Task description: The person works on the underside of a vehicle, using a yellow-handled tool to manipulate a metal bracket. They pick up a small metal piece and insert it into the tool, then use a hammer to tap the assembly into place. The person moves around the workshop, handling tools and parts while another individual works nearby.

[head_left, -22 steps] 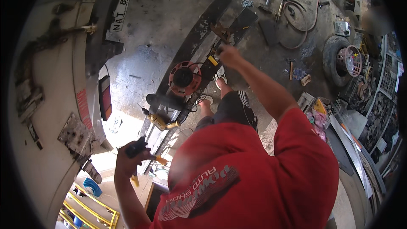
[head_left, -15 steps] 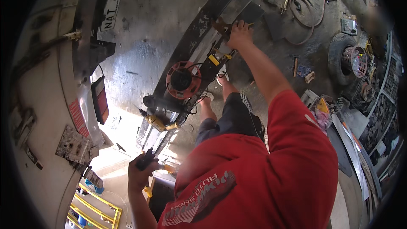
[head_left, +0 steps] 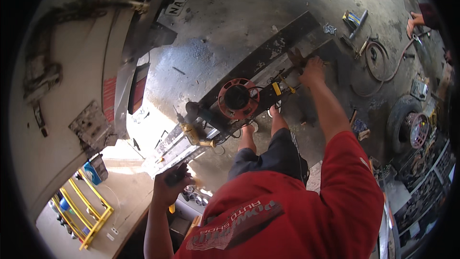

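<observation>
At the lower left, my left hand (head_left: 167, 193) is closed round a dark tool (head_left: 177, 175) with yellow parts, blurred and partly hidden. My right hand (head_left: 312, 70) reaches forward to the far part of a long dark metal bumper-like beam (head_left: 273, 50). Its fingers are curled beside a rusty brown piece (head_left: 296, 58); what they grip is hidden. Just nearer lies a clamp-like tool with a yellow part (head_left: 276, 88). A red-orange cable reel (head_left: 254, 98) with a dark centre rests on the beam. Left of it, a yellow power drill (head_left: 190, 133) lies near the beam's near end.
A vehicle's pale body (head_left: 72, 81) runs along the left. Yellow metal rails (head_left: 86, 206) stand lower left. At the right lie a hose (head_left: 385, 74), a tyre (head_left: 397, 117) and a hammer-like tool (head_left: 358, 25). Another person's hand (head_left: 415, 22) shows at the upper right.
The view has turned, so the beam and reel appear farther right. My right hand stays by the far part of the beam; my left still holds the dark tool. Another person's hand shows more clearly.
</observation>
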`<state>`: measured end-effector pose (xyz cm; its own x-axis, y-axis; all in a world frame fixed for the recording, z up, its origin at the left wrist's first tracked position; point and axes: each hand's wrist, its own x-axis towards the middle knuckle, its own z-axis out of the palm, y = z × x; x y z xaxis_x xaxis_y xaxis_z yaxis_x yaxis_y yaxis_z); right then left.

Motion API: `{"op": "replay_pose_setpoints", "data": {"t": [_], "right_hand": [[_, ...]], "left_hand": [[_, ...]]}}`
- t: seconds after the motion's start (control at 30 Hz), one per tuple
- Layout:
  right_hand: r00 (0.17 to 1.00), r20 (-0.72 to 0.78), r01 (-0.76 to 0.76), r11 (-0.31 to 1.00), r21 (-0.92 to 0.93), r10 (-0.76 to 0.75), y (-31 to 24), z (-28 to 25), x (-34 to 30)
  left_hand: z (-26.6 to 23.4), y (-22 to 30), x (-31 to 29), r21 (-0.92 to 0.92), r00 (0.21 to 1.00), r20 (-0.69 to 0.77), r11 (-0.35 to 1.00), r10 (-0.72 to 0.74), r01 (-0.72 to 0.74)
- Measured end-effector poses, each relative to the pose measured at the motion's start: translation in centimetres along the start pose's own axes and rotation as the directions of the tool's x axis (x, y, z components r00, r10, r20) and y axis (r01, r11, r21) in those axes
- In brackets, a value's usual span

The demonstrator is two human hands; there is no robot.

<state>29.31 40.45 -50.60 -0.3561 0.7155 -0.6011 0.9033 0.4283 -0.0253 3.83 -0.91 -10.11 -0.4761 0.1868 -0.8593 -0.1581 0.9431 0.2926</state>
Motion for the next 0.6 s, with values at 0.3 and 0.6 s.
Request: {"op": "replay_pose_setpoints", "data": {"t": [0.3,0.6], "right_hand": [[0.826,0.550,-0.423,0.506,0.752,-0.126,2.5,-1.1,-1.7],[0.350,0.393,-0.122,0.375,0.919,-0.851,-12.9,-14.6,-29.2]], "left_hand": [[-1.4,-1.7,-2.2,0.204,0.916,-0.194,0.928,0.351,-0.312],[-3.3,-6.3,-6.9,0.351,0.720,-0.368,0.805,0.588,-0.478]]}}
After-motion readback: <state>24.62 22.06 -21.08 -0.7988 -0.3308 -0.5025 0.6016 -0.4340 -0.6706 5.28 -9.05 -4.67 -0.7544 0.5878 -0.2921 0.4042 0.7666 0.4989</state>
